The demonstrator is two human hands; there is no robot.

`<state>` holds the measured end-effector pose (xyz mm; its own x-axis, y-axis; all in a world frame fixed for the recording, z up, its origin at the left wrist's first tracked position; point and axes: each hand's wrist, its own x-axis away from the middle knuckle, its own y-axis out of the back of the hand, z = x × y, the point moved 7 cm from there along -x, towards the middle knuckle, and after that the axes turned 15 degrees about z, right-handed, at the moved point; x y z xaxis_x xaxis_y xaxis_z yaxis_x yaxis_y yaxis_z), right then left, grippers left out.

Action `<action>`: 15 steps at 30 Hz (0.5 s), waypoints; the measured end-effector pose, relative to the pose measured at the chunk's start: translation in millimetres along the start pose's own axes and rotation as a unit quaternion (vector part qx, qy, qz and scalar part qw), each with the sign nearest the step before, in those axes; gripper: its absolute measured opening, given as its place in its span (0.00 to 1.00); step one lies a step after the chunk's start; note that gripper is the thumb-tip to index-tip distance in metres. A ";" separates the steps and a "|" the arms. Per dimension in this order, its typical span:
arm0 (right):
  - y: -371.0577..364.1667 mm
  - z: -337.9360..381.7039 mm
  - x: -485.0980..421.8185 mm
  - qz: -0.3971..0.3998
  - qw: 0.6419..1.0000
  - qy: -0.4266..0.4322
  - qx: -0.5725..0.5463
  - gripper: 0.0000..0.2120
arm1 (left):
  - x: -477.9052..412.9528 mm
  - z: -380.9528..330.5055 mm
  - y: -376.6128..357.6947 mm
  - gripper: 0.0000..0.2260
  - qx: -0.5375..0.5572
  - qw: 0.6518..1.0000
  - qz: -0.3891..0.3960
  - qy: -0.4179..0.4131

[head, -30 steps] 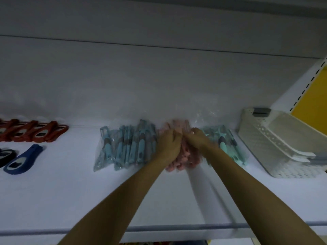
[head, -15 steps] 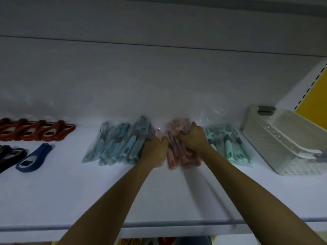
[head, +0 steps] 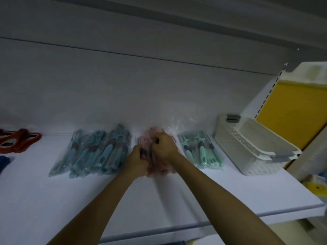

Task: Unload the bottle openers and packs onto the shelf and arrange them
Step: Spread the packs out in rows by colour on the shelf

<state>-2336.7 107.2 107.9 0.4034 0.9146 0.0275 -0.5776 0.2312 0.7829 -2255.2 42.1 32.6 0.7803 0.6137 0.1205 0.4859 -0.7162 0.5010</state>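
A pink pack (head: 159,167) of tools in clear plastic lies at the back middle of the white shelf (head: 53,200). My left hand (head: 137,161) grips its left side and my right hand (head: 164,147) grips its top, both with curled fingers. Blue packs (head: 93,152) lie to its left and a mint-green pack (head: 200,151) to its right. Red bottle openers (head: 19,139) sit in a row at the far left, with a dark blue one (head: 3,160) cut off by the frame edge.
A white perforated basket (head: 253,149) with grey handles stands at the shelf's right end, against a slotted upright and a yellow panel (head: 290,114). The shelf's front edge (head: 159,232) runs below my forearms. Another shelf is overhead.
My left hand has moved right from the blue packs onto the pink pack. My right hand stays on the pink pack. The view has shifted to the right.
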 end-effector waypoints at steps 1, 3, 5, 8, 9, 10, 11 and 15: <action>-0.6 -0.4 -0.5 -0.007 1.000 0.003 -0.009 0.08 | 2.4 -2.8 3.1 0.05 -0.012 1.000 0.008 -0.010; 1.5 3.3 1.9 -0.048 0.999 0.010 -0.020 0.11 | 10.6 -10.6 16.6 0.05 -0.006 0.999 -0.010 -0.040; 5.2 7.6 6.0 -0.103 0.993 0.016 -0.058 0.13 | 24.1 -21.8 42.6 0.09 -0.016 0.994 -0.074 -0.078; 9.8 16.5 5.0 -0.149 0.982 0.027 -0.111 0.14 | 47.5 -28.8 91.8 0.09 -0.026 0.979 -0.170 -0.113; 8.9 20.1 1.2 -0.146 0.980 0.033 -0.133 0.14 | 54.2 -27.1 110.0 0.08 -0.033 0.973 -0.198 -0.112; 6.9 24.0 -3.3 -0.138 0.978 0.037 -0.155 0.14 | 59.7 -22.4 127.6 0.07 -0.040 0.969 -0.222 -0.104; 3.4 27.3 -9.2 -0.129 0.974 0.036 -0.181 0.14 | 64.2 -16.5 143.5 0.07 -0.050 0.965 -0.240 -0.090; -24.7 39.3 -35.2 -0.068 0.955 0.005 -0.288 0.14 | 75.1 18.3 184.7 0.11 -0.076 0.964 -0.254 -0.029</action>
<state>-2308.8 56.2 112.0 0.4975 0.8656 -0.0571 -0.8164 0.4895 0.3065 -2099.6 -50.2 118.5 0.4798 0.8498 -0.2183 0.7509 -0.2690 0.6031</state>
